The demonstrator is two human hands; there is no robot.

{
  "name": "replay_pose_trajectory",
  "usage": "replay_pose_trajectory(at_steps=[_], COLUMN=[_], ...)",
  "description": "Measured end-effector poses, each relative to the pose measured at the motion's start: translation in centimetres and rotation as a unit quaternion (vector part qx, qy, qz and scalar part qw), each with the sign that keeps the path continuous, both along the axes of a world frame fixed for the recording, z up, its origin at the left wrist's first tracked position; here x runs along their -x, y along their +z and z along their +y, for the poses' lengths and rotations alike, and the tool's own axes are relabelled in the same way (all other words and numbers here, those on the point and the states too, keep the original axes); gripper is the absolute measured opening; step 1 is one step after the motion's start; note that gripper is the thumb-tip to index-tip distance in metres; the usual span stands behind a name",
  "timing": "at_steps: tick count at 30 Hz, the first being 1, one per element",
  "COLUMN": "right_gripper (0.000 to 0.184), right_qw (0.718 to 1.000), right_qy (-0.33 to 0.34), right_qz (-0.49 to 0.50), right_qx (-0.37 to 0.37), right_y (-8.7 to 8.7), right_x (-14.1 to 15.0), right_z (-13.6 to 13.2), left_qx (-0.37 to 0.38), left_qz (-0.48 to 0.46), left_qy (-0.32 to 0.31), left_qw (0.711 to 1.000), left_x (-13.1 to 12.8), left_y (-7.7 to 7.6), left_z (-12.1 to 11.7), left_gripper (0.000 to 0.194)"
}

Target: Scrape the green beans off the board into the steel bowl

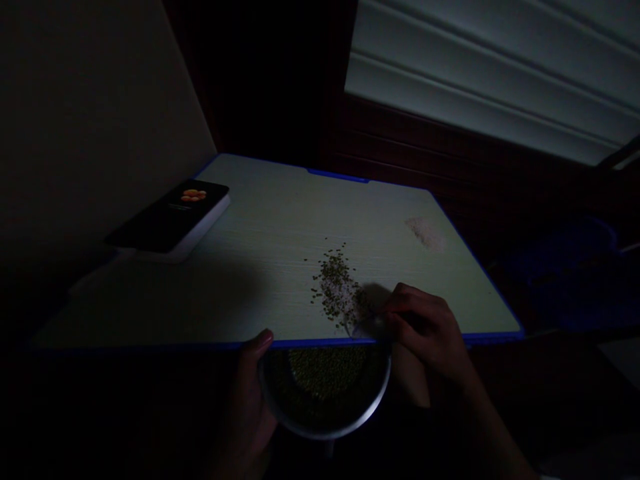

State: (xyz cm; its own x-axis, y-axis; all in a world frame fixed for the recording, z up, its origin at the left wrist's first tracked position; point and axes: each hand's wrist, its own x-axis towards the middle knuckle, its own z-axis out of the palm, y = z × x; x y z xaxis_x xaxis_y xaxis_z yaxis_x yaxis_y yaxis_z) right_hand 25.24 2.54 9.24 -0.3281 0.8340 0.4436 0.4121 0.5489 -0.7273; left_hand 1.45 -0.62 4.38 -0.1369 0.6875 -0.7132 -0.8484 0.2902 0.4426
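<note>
Below, bowl (367, 415): far rim hidden under desk (275, 213)
Left hand (255, 400): grip closed on bowl, fingertips hidden
Right hand (425, 327): beside mixed grains (336, 280), grip too dark to tell

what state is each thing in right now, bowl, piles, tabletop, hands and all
Bowl: upright, at tabletop's near edge, holding small green beans
Mixed pile: loose, scattered, green beans among pale grains
Pale pile: separate, spread low
Blue-edged tabletop: lying flat
Black-topped box or book: lying flat
Left hand: gripping bowl
Right hand: fingers bent beside mixed pile
</note>
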Motion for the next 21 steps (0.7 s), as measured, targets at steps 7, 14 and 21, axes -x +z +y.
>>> replay_pose_trajectory(at_steps=[7,14,21], right_gripper=[0.011,0.010,0.014], right_qw=[0.995,0.973,0.978], right_qy=[-0.075,-0.215,-0.191], right_qz=[0.050,0.044,-0.031], right_qx=[0.032,0.078,0.074], right_y=[-0.2,-0.4,0.0], right_x=[-0.8,-4.2,-4.0], right_z=[0.0,0.0,-0.3], left_qx=[-0.005,0.017,0.002], left_qz=[0.050,0.011,0.080], left_qy=[0.021,0.008,-0.007], left_qw=[0.998,1.000,0.997], left_x=[0.3,0.1,0.3], left_y=[-1.5,0.3,-0.9], left_z=[-0.4,0.0,-0.6], left_gripper=[0.006,0.006,0.006])
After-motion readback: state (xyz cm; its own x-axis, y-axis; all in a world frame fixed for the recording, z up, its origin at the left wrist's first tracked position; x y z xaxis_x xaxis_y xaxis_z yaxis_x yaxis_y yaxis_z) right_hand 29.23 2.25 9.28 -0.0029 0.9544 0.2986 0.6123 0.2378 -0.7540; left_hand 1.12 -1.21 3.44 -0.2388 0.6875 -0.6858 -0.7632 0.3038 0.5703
